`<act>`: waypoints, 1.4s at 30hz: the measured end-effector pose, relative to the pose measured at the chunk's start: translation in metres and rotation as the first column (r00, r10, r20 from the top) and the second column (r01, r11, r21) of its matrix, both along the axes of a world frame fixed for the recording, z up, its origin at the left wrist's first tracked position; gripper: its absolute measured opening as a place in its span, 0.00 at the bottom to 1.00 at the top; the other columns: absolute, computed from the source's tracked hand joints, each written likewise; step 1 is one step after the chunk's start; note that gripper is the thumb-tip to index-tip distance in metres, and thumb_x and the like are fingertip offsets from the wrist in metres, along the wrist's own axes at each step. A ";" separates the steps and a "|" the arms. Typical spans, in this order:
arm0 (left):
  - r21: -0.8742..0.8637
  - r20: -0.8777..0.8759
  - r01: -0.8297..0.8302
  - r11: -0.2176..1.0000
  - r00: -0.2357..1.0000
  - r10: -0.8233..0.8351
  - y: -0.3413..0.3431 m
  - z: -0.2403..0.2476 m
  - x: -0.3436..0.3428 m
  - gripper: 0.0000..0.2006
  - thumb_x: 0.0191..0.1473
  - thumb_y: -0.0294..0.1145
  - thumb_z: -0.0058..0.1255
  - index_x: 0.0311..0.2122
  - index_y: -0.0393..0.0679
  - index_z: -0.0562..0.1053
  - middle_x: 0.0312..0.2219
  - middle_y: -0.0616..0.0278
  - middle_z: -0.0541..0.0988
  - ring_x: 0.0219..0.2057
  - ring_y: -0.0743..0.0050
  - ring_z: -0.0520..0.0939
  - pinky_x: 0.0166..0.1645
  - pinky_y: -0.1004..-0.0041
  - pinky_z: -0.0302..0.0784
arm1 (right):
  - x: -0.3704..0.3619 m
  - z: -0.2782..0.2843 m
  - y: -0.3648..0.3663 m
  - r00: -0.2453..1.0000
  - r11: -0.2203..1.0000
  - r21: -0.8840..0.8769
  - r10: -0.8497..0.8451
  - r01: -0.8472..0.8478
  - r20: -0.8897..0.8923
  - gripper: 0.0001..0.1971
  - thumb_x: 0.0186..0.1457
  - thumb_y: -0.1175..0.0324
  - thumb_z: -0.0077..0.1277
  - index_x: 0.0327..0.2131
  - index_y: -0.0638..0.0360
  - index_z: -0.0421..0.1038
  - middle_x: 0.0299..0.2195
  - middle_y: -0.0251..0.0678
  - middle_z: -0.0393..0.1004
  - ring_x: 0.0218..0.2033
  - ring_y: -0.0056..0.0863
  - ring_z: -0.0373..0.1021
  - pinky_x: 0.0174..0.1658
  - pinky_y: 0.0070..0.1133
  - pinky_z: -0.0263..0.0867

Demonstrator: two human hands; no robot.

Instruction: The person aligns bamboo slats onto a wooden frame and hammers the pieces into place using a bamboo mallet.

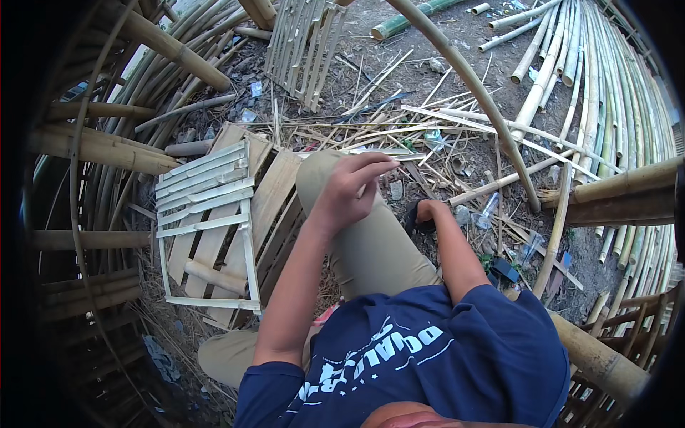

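My left hand [351, 189] hovers over my raised knee. Its index finger stretches to the right, the thumb stands apart below, and nothing shows between them. My right hand [431, 207] is low beside my leg, against a dark object [417, 218] that may be a sandal; its fingers are mostly hidden. Left of my knee, a bamboo slat frame [205, 187] lies on a wooden plank stand [275, 187]. Pale slats fill the frame's far part, while its near part is open. A short bamboo piece [215, 276] rests within that open part.
Split bamboo strips [385, 128] litter the ground ahead. A finished-looking slatted panel [303, 53] leans at the far left. A curved bamboo pole [474, 78] arches on the right, before many long poles [606, 93]. Plastic bottles [488, 212] lie right of my right hand.
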State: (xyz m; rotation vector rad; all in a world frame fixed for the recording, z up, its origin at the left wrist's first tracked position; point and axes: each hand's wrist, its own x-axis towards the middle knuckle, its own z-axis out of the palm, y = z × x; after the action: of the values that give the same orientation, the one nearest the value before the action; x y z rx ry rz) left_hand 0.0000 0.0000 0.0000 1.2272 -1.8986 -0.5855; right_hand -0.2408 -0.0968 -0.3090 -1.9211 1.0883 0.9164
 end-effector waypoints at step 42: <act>0.355 0.535 -0.931 0.080 0.273 0.800 0.398 0.033 0.343 0.49 0.59 0.27 0.60 0.78 0.59 0.43 0.56 0.44 0.79 0.59 0.42 0.78 0.67 0.54 0.70 | 0.431 0.279 0.168 0.525 0.956 -0.104 0.239 -0.273 0.817 0.12 0.57 0.77 0.52 0.41 0.63 0.84 0.32 0.51 0.83 0.33 0.45 0.80 0.42 0.34 0.75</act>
State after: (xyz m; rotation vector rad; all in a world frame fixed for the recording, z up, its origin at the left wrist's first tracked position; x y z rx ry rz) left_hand 0.3435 0.3980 0.0332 2.6640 -0.6223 -0.3656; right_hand 0.1906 0.0715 -0.0303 -2.1334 0.2030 0.0625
